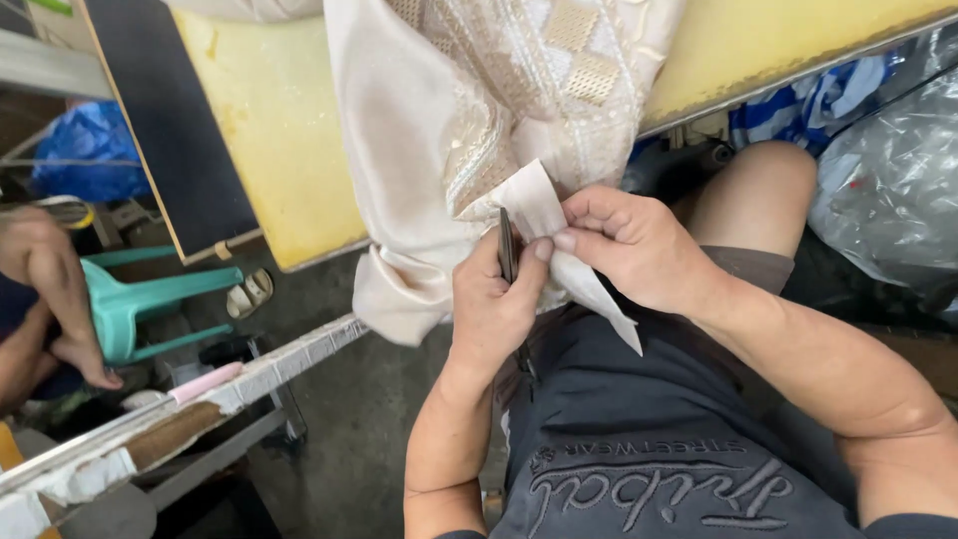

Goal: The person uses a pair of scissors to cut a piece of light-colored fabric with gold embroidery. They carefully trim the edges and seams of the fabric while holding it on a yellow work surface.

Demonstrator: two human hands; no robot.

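A cream embroidered garment (469, 110) hangs off the edge of a yellow table (284, 130) down toward my lap. My left hand (494, 304) grips a thin dark tool (507, 250), its tip pointing up against a folded corner of the cloth. My right hand (629, 245) pinches that pale fabric corner (539, 205) between thumb and fingers, right beside the tool. Both hands touch over my dark shorts (639, 439).
Another person's arm (55, 289) is at the left by a teal plastic stool (145, 299). A dark board (170, 110) lies on the table's left. A worn white rail (200, 399) runs lower left. Clear plastic bags (888, 170) sit at right.
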